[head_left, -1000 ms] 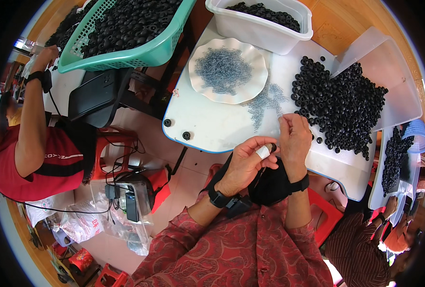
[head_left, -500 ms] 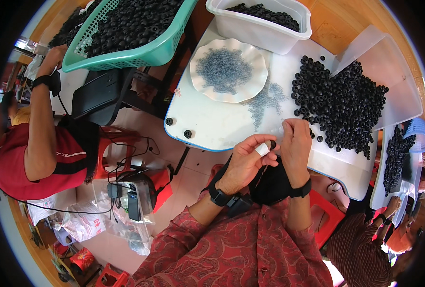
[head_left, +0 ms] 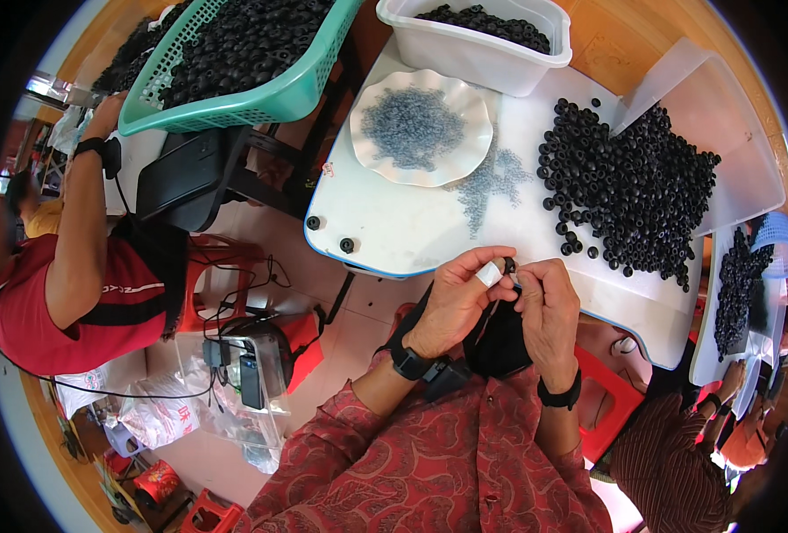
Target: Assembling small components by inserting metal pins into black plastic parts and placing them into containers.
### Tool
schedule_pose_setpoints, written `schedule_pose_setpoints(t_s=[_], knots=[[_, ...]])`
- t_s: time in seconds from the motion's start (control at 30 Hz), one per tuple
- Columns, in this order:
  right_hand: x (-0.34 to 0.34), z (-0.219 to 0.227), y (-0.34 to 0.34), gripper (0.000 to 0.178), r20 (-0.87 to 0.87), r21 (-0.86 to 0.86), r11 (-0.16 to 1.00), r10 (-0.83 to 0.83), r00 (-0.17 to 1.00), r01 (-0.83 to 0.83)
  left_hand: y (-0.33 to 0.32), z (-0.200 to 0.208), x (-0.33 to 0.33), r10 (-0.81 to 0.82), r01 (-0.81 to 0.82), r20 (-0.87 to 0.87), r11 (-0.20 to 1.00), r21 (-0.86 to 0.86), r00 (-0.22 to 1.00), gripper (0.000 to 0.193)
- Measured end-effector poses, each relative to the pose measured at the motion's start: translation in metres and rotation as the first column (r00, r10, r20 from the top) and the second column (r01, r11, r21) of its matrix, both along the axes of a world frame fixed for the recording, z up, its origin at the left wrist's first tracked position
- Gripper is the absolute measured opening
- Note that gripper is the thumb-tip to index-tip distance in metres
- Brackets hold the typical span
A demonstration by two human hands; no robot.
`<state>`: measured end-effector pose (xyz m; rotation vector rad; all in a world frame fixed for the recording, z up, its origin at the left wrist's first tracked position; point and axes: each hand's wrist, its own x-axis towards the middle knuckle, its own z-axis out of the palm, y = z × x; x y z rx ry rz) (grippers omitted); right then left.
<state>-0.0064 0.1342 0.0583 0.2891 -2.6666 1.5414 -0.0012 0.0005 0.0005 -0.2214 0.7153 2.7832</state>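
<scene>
Over the table's near edge, my left hand (head_left: 451, 306) pinches a small black ring-shaped piece (head_left: 510, 265) between thumb and fingertips. White tape (head_left: 490, 274) is wrapped around one of its digits. My right hand (head_left: 551, 311) is closed right beside the piece, thumb and fingertips together; what it holds, if anything, is too small to make out. A large pile of similar black pieces (head_left: 629, 195) lies to the right. Beyond my hands, tiny clear pieces (head_left: 411, 127) fill a white wavy-rimmed plate (head_left: 425, 176), and more clear pieces (head_left: 478, 195) are scattered beside it.
The white table (head_left: 385, 226) bears two loose black pieces near its left edge. A white bin (head_left: 478, 67) of black pieces stands at the back; a tipped translucent bin (head_left: 731, 142) lies behind the pile. A green basket (head_left: 234, 111) and a co-worker's arm (head_left: 79, 240) are at left.
My right hand has come down and turned, its fingertips now meeting the black piece in my left hand. Several pieces at the pile's near-left edge have shifted; the left hand barely moves.
</scene>
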Motion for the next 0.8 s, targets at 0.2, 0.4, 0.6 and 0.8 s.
schedule_pose_setpoints(t_s=[0.2, 0.4, 0.6, 0.8], knots=[[-0.001, 0.002, 0.004, 0.008, -0.010, 0.021, 0.999, 0.038, 0.999, -0.038, 0.003, 0.000, 0.002, -0.010, 0.009, -0.014, 0.998, -0.068, 1.000, 0.027], [-0.002, 0.000, 0.008, 0.007, 0.010, -0.005, 0.999, 0.037, 0.999, -0.037, 0.005, 0.003, 0.002, -0.037, 0.033, -0.016, 0.982, -0.185, 0.999, 0.027], [0.001, -0.001, 0.012, 0.004, 0.031, -0.008, 1.000, 0.022, 0.999, -0.021, 0.005, 0.004, 0.002, -0.064, 0.055, -0.033, 0.971, -0.233, 0.997, 0.027], [0.002, -0.005, 0.014, 0.005, 0.030, -0.022, 0.999, -0.029, 0.999, 0.030, 0.006, 0.004, 0.004, -0.106, 0.096, -0.054, 0.983, -0.157, 0.993, 0.026]])
